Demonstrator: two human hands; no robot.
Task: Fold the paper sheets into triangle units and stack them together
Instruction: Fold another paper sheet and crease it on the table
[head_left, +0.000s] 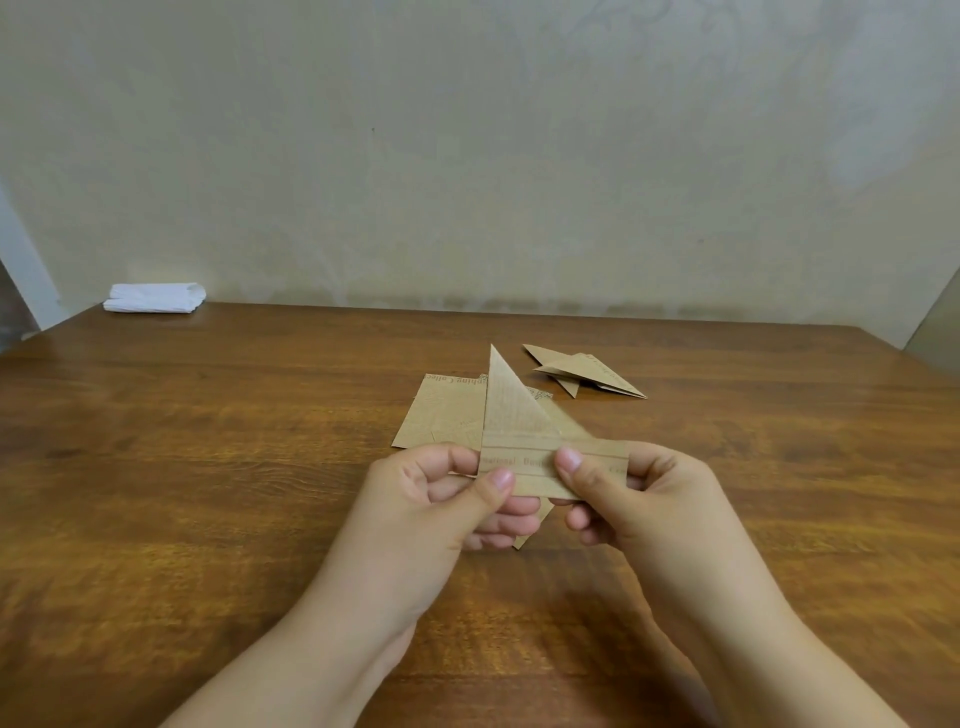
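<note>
I hold a partly folded brown printed paper sheet above the table, one triangular flap pointing up and another tip hanging below my fingers. My left hand pinches its lower left edge with the thumb on top. My right hand pinches its right side, thumb on the printed band. Flat unfolded brown paper sheets lie on the table just behind the held piece. Folded triangle units rest together farther back to the right.
A wooden table fills the view, backed by a pale wall. A folded white cloth or tissue pack lies at the far left corner.
</note>
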